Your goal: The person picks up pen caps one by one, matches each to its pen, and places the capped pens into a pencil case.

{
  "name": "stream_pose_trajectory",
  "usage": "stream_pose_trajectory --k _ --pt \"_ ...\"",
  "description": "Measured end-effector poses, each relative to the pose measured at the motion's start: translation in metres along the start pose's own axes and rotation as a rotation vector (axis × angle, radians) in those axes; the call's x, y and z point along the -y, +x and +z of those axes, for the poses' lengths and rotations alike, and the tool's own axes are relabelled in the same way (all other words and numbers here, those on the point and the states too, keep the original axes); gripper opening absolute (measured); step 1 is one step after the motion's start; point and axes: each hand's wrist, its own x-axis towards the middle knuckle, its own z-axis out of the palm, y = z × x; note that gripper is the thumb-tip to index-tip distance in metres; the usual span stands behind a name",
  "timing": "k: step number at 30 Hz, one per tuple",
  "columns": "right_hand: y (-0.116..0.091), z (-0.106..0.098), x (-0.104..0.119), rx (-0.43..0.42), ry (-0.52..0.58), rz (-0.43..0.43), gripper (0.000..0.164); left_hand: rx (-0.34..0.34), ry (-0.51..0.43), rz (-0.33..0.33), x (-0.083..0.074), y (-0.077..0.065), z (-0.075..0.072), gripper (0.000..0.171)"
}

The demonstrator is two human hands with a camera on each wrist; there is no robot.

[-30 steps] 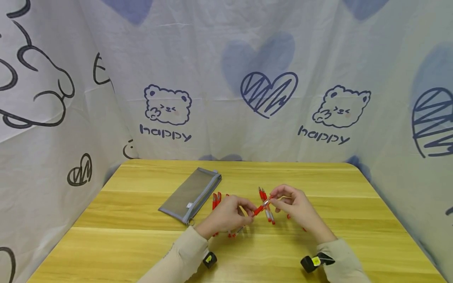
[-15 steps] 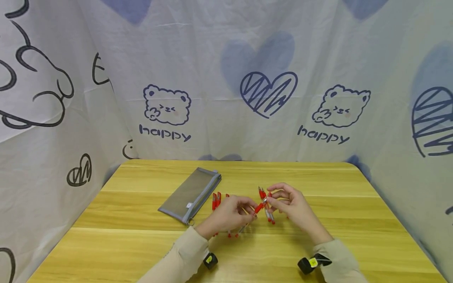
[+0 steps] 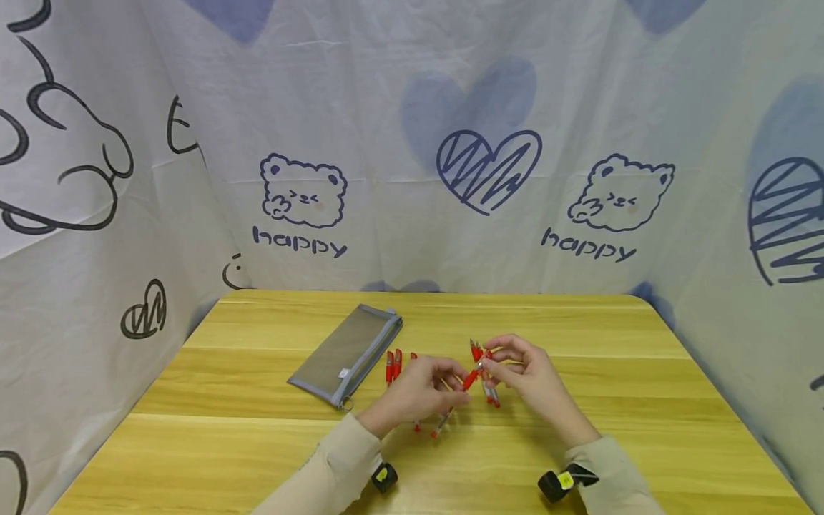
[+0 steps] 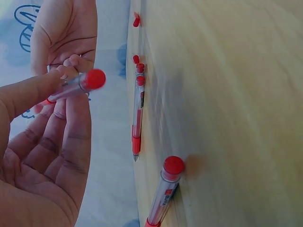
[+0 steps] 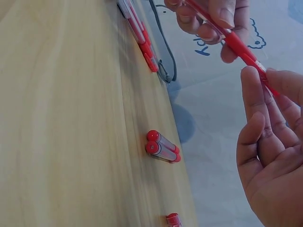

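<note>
In the head view my left hand (image 3: 425, 386) holds a red gel pen (image 3: 471, 379) by its barrel, its red tail end pointing down toward me. My right hand (image 3: 524, 368) pinches the cap end of the same pen between thumb and fingers. The pen slants between both hands, above the table; in the right wrist view its red cap (image 5: 261, 68) sits between my right fingertips. Behind it, two uncapped pens (image 3: 493, 395) lie side by side on the table. Several capped red pens (image 3: 390, 368) lie left of my left hand, which partly covers them.
A grey zippered mesh pouch (image 3: 347, 350) lies flat on the wooden table (image 3: 257, 443), left of the pens. Loose red caps (image 4: 136, 21) lie beyond the uncapped pens in the left wrist view. A printed cloth (image 3: 386, 214) hangs behind and beside the table.
My right hand has moved a little left, toward my left hand, with the cap end of the pen. The left hand has shifted only slightly right.
</note>
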Motion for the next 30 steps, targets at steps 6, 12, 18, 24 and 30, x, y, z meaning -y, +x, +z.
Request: stream_pose_trajectory --k 6,12,18,24,30 --pt "0.000 0.002 0.001 -0.026 -0.004 -0.005 0.032 -0.007 -0.006 0.017 0.001 0.001 0.002 0.025" --pt "-0.002 0.002 0.002 -0.046 0.018 -0.003 0.033 -0.032 0.018 0.043 0.001 0.002 0.006 0.025" --pt "-0.004 0.002 0.003 -0.072 0.002 0.003 0.032 -0.077 0.064 0.074 0.001 0.002 0.008 0.023" --pt "-0.003 0.004 0.003 -0.091 -0.023 0.014 0.028 -0.107 0.076 0.093 0.001 0.002 0.009 0.020" --pt "-0.001 0.004 0.002 -0.082 0.013 0.021 0.025 -0.124 0.040 0.083 0.000 0.001 0.012 0.020"
